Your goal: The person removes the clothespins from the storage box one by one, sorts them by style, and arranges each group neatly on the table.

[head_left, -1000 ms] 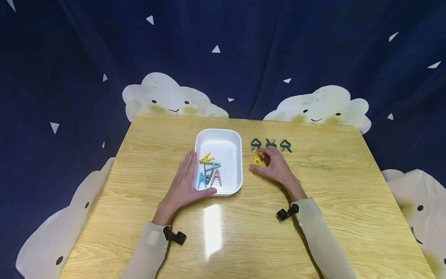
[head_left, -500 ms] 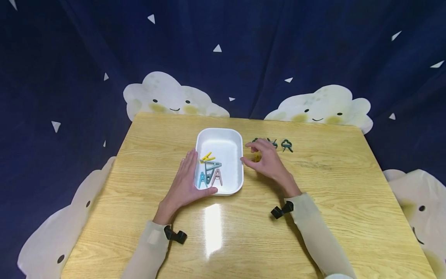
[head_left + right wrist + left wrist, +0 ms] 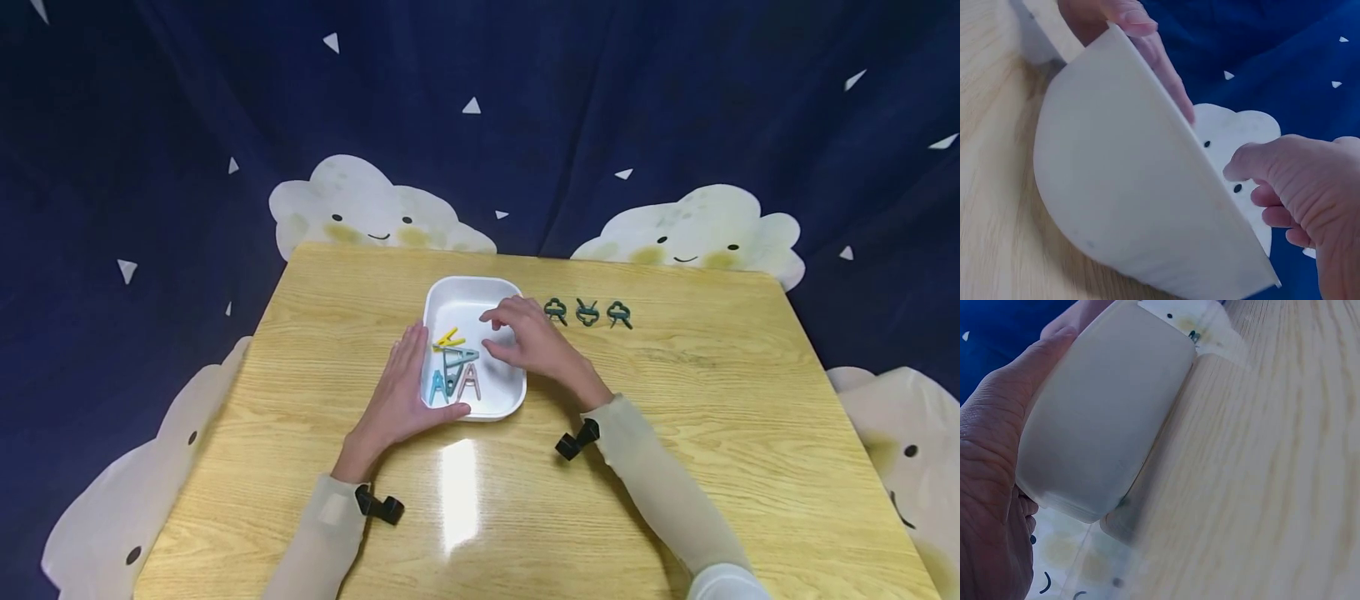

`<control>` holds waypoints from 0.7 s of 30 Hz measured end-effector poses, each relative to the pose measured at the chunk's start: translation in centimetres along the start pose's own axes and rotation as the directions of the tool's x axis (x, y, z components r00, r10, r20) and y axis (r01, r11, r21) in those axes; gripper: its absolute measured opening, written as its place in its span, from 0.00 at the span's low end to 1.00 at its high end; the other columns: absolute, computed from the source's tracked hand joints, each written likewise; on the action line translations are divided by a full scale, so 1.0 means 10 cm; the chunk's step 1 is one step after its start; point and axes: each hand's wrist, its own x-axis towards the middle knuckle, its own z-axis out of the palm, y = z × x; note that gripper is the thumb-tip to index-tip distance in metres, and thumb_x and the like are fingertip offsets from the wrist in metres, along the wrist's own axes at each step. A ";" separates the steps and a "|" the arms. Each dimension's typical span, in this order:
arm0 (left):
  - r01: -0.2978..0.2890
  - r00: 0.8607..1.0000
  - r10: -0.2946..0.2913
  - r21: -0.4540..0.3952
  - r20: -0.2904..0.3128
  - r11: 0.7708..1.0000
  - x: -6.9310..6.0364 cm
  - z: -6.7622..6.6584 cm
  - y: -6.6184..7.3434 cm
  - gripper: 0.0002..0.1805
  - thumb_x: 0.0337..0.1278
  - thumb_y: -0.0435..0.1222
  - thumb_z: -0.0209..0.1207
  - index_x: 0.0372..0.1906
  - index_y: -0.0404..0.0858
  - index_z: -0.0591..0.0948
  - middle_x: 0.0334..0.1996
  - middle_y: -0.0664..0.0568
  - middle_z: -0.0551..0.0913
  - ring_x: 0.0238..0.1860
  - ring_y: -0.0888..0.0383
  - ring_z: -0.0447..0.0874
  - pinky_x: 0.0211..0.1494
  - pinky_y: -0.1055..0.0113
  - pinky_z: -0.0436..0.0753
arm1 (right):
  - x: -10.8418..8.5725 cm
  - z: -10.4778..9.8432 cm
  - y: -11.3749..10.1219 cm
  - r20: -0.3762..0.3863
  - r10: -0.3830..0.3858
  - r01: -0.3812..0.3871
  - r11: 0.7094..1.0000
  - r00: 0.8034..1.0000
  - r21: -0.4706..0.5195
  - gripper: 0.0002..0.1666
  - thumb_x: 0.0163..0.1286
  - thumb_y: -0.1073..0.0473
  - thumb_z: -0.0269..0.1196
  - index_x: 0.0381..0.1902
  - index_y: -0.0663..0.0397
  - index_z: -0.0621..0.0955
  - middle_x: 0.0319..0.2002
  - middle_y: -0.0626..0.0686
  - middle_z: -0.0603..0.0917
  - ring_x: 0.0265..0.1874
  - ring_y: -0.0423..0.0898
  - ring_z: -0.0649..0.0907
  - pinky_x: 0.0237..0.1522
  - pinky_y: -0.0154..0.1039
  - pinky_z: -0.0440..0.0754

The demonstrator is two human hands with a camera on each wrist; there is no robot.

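Observation:
In the head view a white plastic tray (image 3: 513, 405) holds several spring clips: a yellow clip (image 3: 450, 339), a pale green clip (image 3: 459, 356), a dark grey-green one, a light blue clip (image 3: 438, 385) and a pink clip (image 3: 469, 382). My left hand (image 3: 397, 392) rests against the tray's near left corner, straight fingers along the left side and thumb on the near rim. Over the tray's right part hovers my right hand (image 3: 534, 340), thumb and forefinger apart with nothing visible between them. The right wrist view shows its other fingers (image 3: 1275, 215) loosely bent beside the tray wall (image 3: 1129, 169).
Right of the tray stand three dark green cloud-shaped clips in a row, the left clip (image 3: 555, 311), middle clip (image 3: 587, 312) and right clip (image 3: 619, 313). A wooden table (image 3: 675, 400) bears everything. Behind it hangs a dark blue curtain (image 3: 420, 83) with clouds.
My right hand has moved left from the yellow clip on the table to over the tray. That clip is out of sight now, perhaps behind the hand. The left hand has stayed.

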 end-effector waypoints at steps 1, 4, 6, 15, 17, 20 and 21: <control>-0.003 1.000 0.003 0.003 -0.001 1.000 0.00 0.00 0.00 0.78 0.42 0.75 0.68 0.85 0.36 0.41 0.86 0.44 0.41 0.85 0.51 0.35 0.87 0.52 0.42 | 0.03 0.02 -0.01 0.019 -0.008 0.009 1.000 1.000 -0.007 0.17 0.65 0.56 0.74 0.49 0.57 0.86 0.35 0.49 0.83 0.41 0.47 0.78 0.51 0.48 0.75; -0.007 1.000 0.007 0.005 -0.003 1.000 0.01 0.01 -0.01 0.78 0.42 0.75 0.68 0.85 0.36 0.41 0.86 0.45 0.40 0.85 0.50 0.36 0.87 0.52 0.43 | 0.10 0.08 -0.03 0.081 -0.015 0.018 0.999 0.997 -0.029 0.17 0.65 0.58 0.73 0.50 0.58 0.87 0.36 0.48 0.84 0.41 0.48 0.79 0.49 0.47 0.77; -0.006 1.000 0.006 0.003 -0.003 1.000 0.01 0.01 -0.01 0.78 0.42 0.75 0.68 0.85 0.37 0.41 0.86 0.47 0.39 0.85 0.49 0.36 0.87 0.52 0.43 | 0.14 0.11 -0.04 0.124 -0.008 0.013 0.999 0.992 -0.045 0.17 0.67 0.59 0.72 0.52 0.59 0.87 0.36 0.48 0.84 0.42 0.48 0.80 0.50 0.47 0.78; -0.009 1.000 0.009 0.000 -0.007 1.000 0.01 0.02 0.00 0.78 0.42 0.75 0.68 0.85 0.36 0.41 0.86 0.48 0.38 0.85 0.47 0.38 0.87 0.50 0.43 | 0.28 0.32 0.02 0.240 0.060 -0.022 0.987 0.969 -0.157 0.16 0.71 0.58 0.67 0.55 0.56 0.87 0.39 0.49 0.86 0.42 0.48 0.83 0.50 0.45 0.81; -0.008 1.000 0.008 -0.002 -0.007 1.000 0.00 0.01 0.00 0.78 0.42 0.75 0.68 0.85 0.36 0.41 0.86 0.50 0.36 0.85 0.45 0.39 0.87 0.50 0.43 | 0.31 0.35 0.03 0.268 0.080 -0.031 0.983 0.960 -0.181 0.17 0.72 0.57 0.66 0.56 0.55 0.87 0.42 0.50 0.86 0.43 0.48 0.84 0.50 0.46 0.81; -0.008 1.000 0.008 0.002 -0.007 1.000 0.00 0.01 0.00 0.78 0.42 0.76 0.68 0.85 0.37 0.40 0.86 0.50 0.36 0.85 0.45 0.39 0.87 0.50 0.43 | 0.38 0.38 0.01 0.317 0.113 -0.047 0.977 0.942 -0.208 0.18 0.74 0.57 0.65 0.59 0.55 0.85 0.47 0.52 0.86 0.45 0.49 0.84 0.50 0.47 0.82; -0.009 1.000 0.009 0.003 -0.007 1.000 0.00 0.01 0.00 0.78 0.42 0.76 0.68 0.85 0.37 0.40 0.86 0.50 0.36 0.85 0.45 0.39 0.87 0.51 0.43 | 0.40 0.39 0.00 0.335 0.123 -0.051 0.975 0.934 -0.216 0.19 0.75 0.57 0.64 0.60 0.54 0.85 0.48 0.52 0.86 0.46 0.49 0.84 0.50 0.47 0.82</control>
